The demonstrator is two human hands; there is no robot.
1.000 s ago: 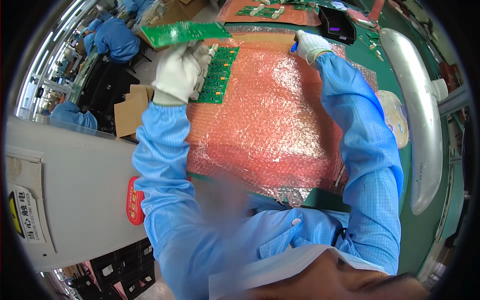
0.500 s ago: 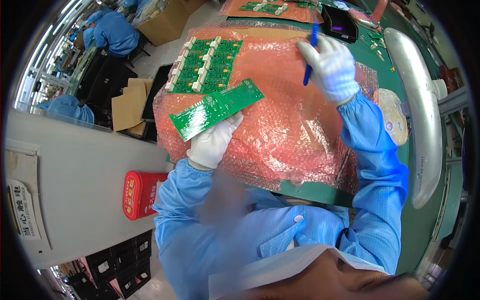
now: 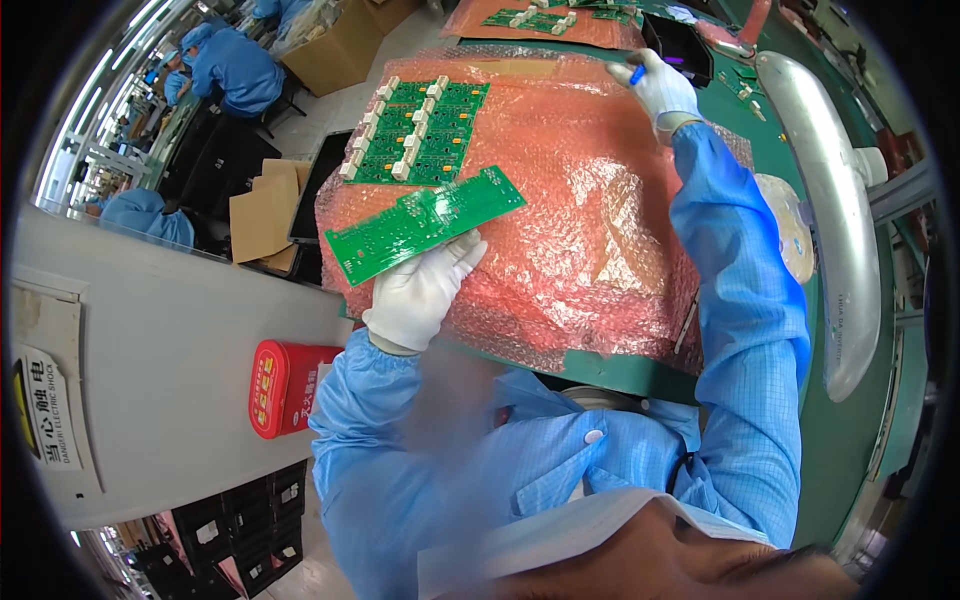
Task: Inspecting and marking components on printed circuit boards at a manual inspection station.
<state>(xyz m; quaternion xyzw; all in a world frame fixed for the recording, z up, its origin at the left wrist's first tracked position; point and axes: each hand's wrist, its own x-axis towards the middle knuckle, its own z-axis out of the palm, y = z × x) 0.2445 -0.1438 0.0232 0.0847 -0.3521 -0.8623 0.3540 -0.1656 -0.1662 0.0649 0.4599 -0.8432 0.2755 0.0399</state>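
Observation:
A green circuit board [image 3: 430, 226] rests tilted in my left hand [image 3: 415, 295], its flat solder side facing up. White gloves cover both hands, and the left fingers grip the board's lower edge from below. Far off at the upper right, my right hand [image 3: 663, 92] is closed around a blue pen [image 3: 637, 75], most of which the fingers hide. Several green boards with white connectors [image 3: 415, 130] lie in a block on pink bubble wrap [image 3: 570, 130], just beyond the held board.
A black bin [image 3: 682, 48] stands near my right hand. More boards [image 3: 530, 20] lie on pink wrap at the back. A long silver lamp [image 3: 825, 220] runs along the right side. A red box [image 3: 290, 388] is at the left, and blue-clad people [image 3: 235, 70] sit beyond.
My right hand has moved farther away with the pen, toward the black bin. The pen now shows only a short piece. The held board has shifted slightly left.

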